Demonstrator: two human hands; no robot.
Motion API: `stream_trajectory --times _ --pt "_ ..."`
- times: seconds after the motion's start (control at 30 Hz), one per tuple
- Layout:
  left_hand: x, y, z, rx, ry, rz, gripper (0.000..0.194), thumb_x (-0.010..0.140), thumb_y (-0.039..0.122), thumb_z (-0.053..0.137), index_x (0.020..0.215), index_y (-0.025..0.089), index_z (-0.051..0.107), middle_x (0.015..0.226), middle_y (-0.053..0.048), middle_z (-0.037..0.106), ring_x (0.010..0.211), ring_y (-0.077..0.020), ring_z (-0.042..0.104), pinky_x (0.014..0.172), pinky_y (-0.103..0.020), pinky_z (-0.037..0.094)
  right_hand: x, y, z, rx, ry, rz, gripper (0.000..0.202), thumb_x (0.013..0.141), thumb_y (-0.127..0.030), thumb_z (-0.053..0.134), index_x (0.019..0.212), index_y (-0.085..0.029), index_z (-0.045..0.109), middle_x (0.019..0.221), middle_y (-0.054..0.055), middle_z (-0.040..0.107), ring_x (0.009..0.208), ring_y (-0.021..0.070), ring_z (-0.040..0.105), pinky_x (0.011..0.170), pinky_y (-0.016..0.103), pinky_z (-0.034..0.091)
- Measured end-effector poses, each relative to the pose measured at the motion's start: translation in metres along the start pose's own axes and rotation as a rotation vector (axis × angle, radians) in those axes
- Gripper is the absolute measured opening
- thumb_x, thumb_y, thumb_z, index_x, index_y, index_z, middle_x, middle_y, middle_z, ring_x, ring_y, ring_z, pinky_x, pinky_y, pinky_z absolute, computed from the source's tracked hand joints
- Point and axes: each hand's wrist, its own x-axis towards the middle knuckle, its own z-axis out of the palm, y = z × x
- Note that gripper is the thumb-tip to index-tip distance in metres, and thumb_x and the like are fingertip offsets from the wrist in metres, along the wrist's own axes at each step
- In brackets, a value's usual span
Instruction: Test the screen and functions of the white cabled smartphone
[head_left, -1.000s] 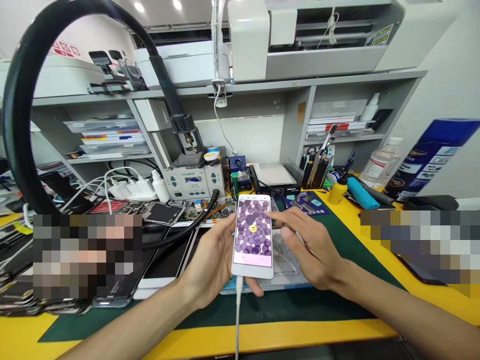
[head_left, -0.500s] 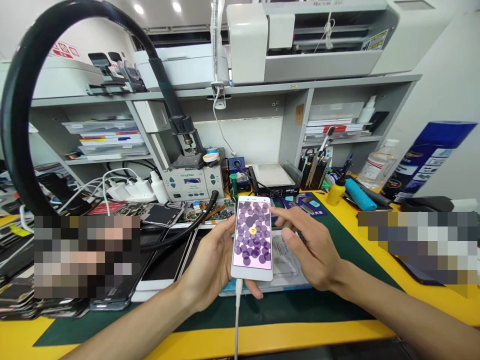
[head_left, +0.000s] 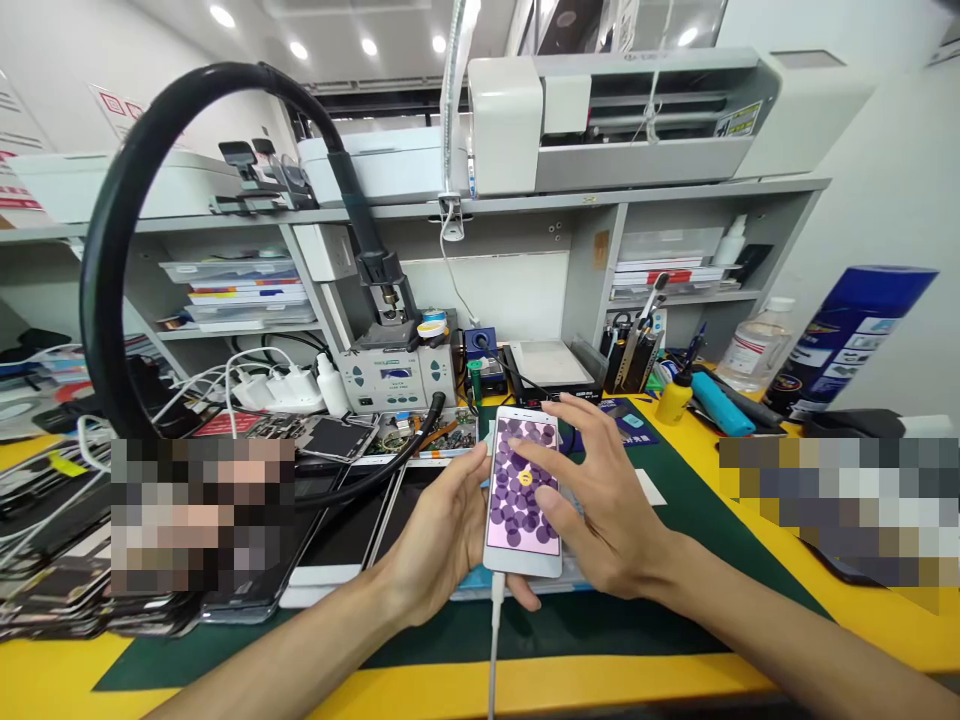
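Note:
A white phone (head_left: 523, 560) with a pink screen of purple circles and a yellow spot is held upright over the green mat. My left hand (head_left: 442, 525) grips it from the left and behind, thumb along its left edge, some fingertips showing below its lower edge. A white cable (head_left: 495, 630) is plugged into the phone's bottom end. My right hand (head_left: 611, 500) is over the phone's right side, fingers apart, holding nothing. Its index fingertip is over the upper part of the screen; whether it touches the glass I cannot tell.
Phones and parts (head_left: 75, 590) are piled on the left, beneath a thick black hose (head_left: 105, 290). A grey control unit (head_left: 397, 380) stands behind. To the right are a yellow bottle (head_left: 673, 402), a blue tube (head_left: 721, 403), a clear bottle (head_left: 757, 345) and a large blue can (head_left: 847, 340).
My right hand has moved left over the screen, with its fingers more spread. The view has shifted, so the phone and my left hand appear slightly further right and lower.

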Motion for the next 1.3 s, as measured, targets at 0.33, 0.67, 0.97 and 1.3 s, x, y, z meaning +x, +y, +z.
stream_trajectory --times 0.33,0.67,0.97,1.3 --pt "0.000 -0.001 -0.001 -0.002 -0.006 -0.007 0.057 0.100 0.050 0.032 0.148 0.019 0.038 0.115 -0.018 0.066 0.081 -0.0307 0.071 0.055 -0.046 0.061 -0.002 0.001 0.000 0.049 0.069 0.047 0.044 0.091 -0.030 0.047 0.133 -0.017 0.054 0.147 0.017 0.036 0.141 0.0373 0.030 0.112 0.063 0.027" --pt "-0.002 0.000 0.004 0.043 -0.021 0.012 0.056 0.100 0.051 0.031 0.142 0.015 0.044 0.096 -0.014 0.067 0.073 -0.0271 0.069 0.052 -0.041 0.060 0.006 -0.008 0.004 -0.024 -0.014 0.008 0.045 0.092 -0.032 0.048 0.134 -0.021 0.057 0.151 0.015 0.032 0.145 0.0381 0.022 0.114 0.063 0.023" --pt "-0.001 0.000 0.001 0.024 -0.019 0.003 0.058 0.099 0.053 0.032 0.146 0.018 0.039 0.111 -0.017 0.064 0.080 -0.0307 0.070 0.053 -0.044 0.060 0.003 -0.006 0.001 0.038 0.068 0.056 0.045 0.092 -0.033 0.047 0.133 -0.017 0.055 0.150 0.017 0.035 0.144 0.0376 0.026 0.114 0.063 0.025" --pt "-0.003 0.005 0.003 -0.076 0.025 0.038 0.056 0.100 0.052 0.032 0.141 0.017 0.046 0.108 -0.016 0.065 0.083 -0.0305 0.069 0.057 -0.050 0.061 -0.001 -0.002 -0.007 0.128 0.206 -0.028 0.030 0.086 -0.019 0.050 0.103 -0.023 0.074 0.129 0.011 0.059 0.129 0.0350 0.047 0.104 0.060 0.037"
